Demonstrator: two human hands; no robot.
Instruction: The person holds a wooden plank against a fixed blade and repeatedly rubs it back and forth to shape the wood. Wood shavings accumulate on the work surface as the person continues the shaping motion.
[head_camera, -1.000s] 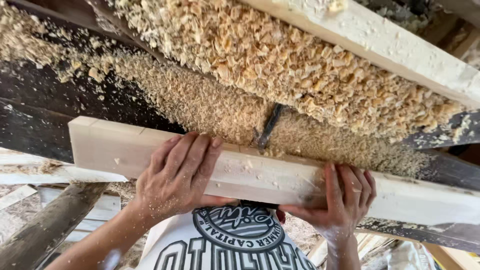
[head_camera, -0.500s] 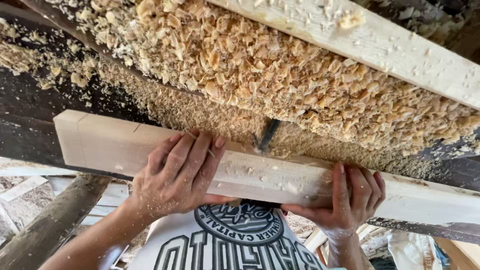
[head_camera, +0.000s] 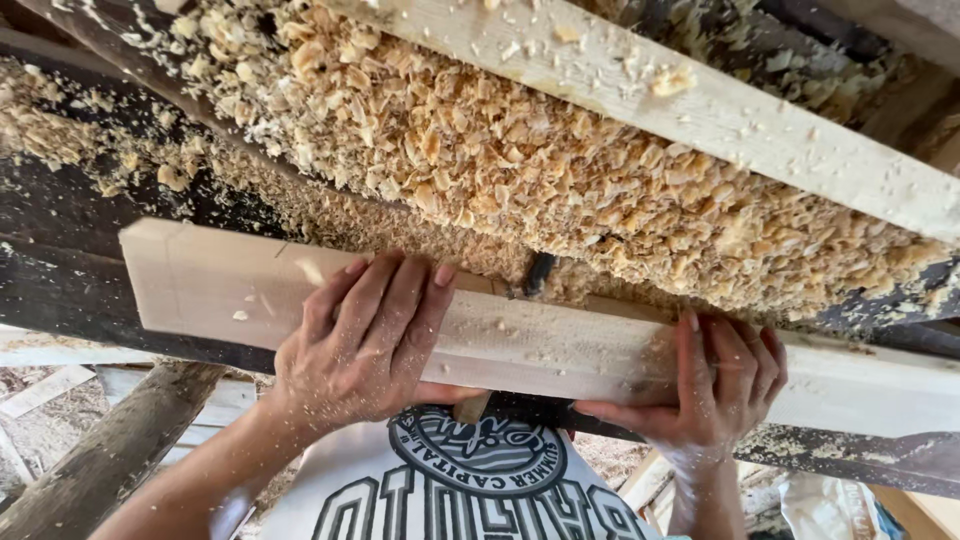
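A long pale wooden plank (head_camera: 560, 350) lies across a dark work surface, its left end near the frame's left side. My left hand (head_camera: 360, 345) grips it near the middle, fingers spread flat over its top face and thumb under the near edge. My right hand (head_camera: 710, 385) clasps the plank further right, fingers curled over the top. Both hands and forearms are dusted with sawdust.
A thick heap of wood shavings (head_camera: 520, 170) covers the dark surface (head_camera: 60, 270) behind the plank. A second pale board (head_camera: 700, 110) runs diagonally across the top. A small dark part (head_camera: 538, 272) pokes out of the shavings. A round log (head_camera: 110, 450) and loose boards lie below.
The plank has shifted to the right in the view, and both hands went with it. My grip on it looks the same.
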